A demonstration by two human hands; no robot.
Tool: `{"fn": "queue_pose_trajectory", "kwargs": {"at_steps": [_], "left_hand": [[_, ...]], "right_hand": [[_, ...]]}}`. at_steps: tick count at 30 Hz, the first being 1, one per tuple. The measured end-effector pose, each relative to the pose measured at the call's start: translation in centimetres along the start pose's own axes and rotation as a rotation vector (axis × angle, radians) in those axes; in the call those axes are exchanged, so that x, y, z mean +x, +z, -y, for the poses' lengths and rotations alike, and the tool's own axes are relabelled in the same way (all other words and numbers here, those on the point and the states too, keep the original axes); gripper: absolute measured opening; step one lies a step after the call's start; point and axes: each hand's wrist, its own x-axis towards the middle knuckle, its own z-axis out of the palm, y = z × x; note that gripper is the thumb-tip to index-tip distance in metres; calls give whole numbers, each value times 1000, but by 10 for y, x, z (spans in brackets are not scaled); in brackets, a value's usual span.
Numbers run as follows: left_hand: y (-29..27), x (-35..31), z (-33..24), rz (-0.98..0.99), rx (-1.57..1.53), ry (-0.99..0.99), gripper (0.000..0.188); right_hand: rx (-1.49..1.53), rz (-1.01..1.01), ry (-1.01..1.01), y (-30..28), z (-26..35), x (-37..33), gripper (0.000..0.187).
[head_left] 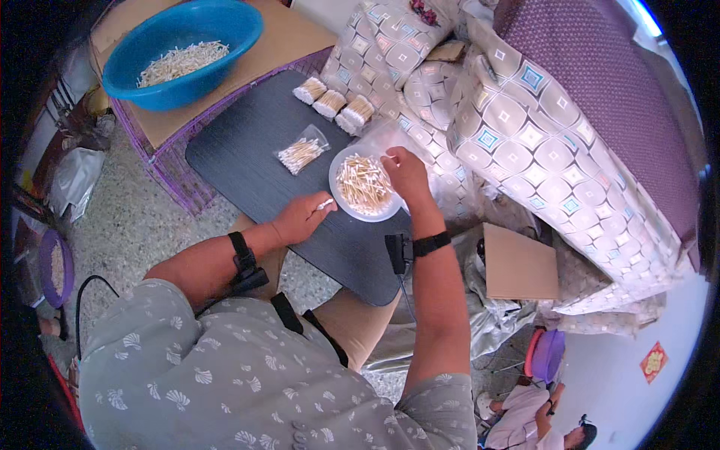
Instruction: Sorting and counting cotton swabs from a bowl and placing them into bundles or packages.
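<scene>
My left hand (pixel 302 218) is closed around a few cotton swabs (pixel 325 204), whose white tips stick out past the thumb, just left of the tub. At the right side of the translucent white tub (pixel 367 218), my right hand (pixel 407 177) has its fingers pinched together over the rim. What it holds, if anything, is hidden. Inside the tub lies a loose heap of cotton swabs (pixel 363 182). A clear plastic bag (pixel 318 138) partly filled with swabs lies on the dark tabletop (pixel 244 154). Beyond it are several swab bundles (pixel 328 103).
A large blue basin (pixel 124 89) of loose swabs stands on cardboard (pixel 277 37) over a purple wire frame (pixel 174 184). Patterned cloth (pixel 517 120) borders the table's right side, near a cardboard box (pixel 520 262). Another person (pixel 525 420) sits at the lower right.
</scene>
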Motion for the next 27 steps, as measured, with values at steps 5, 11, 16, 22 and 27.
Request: {"fn": "queue_pose_trajectory", "kwargs": {"at_steps": [5, 11, 16, 22, 27], "left_hand": [[-2, 2, -2, 83, 90, -23, 22], [1, -1, -7, 53, 21, -12, 21], [8, -5, 8, 6, -26, -55, 20], [9, 0, 8, -27, -27, 23, 20], [-5, 3, 4, -56, -357, -198, 20]], "right_hand": [[-113, 153, 53, 18, 3, 5, 19], [3, 123, -24, 15, 6, -2, 14], [90, 16, -133, 1, 21, -15, 11], [284, -165, -87, -24, 21, -34, 14], [788, -160, 142, -37, 49, -73, 17]]}}
